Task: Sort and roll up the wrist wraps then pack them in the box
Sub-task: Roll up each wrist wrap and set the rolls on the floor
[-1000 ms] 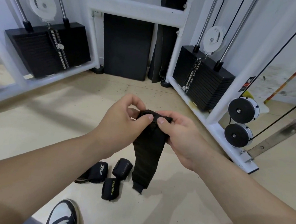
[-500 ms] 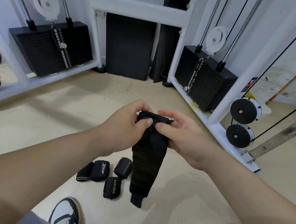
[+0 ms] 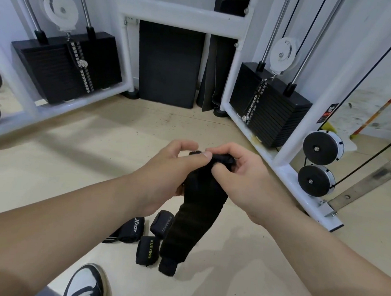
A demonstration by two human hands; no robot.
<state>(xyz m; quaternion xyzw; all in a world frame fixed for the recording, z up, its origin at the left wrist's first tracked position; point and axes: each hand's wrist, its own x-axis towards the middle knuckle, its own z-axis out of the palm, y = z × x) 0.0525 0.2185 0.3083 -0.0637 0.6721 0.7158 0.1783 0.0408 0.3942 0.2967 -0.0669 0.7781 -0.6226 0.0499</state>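
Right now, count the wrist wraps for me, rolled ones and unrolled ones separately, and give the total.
Rolled wraps on the floor: 3
Part-unrolled wrap, gripped at its top by left hand and right hand: 1
Total: 4

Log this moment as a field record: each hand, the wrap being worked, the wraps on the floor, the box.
left hand: pinches the top end of the long wrap
right hand: grips the same end, fingers curled round it
long wrap: black, hangs down unrolled, top end bunched between the hands
rolled wraps: three together on the floor: XEP wrap, XUEYING wrap, third wrap
box: not in view
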